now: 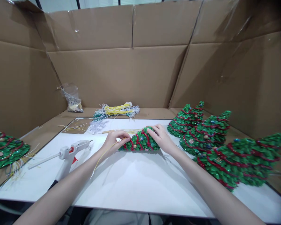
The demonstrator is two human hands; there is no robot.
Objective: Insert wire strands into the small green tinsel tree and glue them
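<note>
both hands on a small tree laid flat on the desk

the small green tree [140, 142] lay on its side near the middle of the white desk [135, 184], its tip pointing left and its wide base to the right. the left hand [114, 140] had its grip pinched together at the tip end, where a thin yellow wire [103, 154] ran out from under the fingers and curved back toward the wrist. the right hand [161, 137] rested over the base end, fingers spread and curled on the foliage, steadying it rather than clamping hard.

judged from this, the step in hand was fitting or threading the yellow wire at the tree's tip. the next move would call for a firm hold from the right hand so the cone did not roll, and fine finger work from the left to guide so thin a wire.

the tree looked like a stubby cone of shiny green tufts wound with red garland, dotted with small gold and blue beads. it seemed soft and crushable.

just left of the left hand lay a white glue gun [71, 150], nozzle toward the tree. three finished trees [208, 134] lay along the right edge, another [4, 150] at the far left. a bundle of yellow and silver wires [117, 110] sat at the back, near a clear bag [71, 98], all within cardboard walls [121, 75].
</note>
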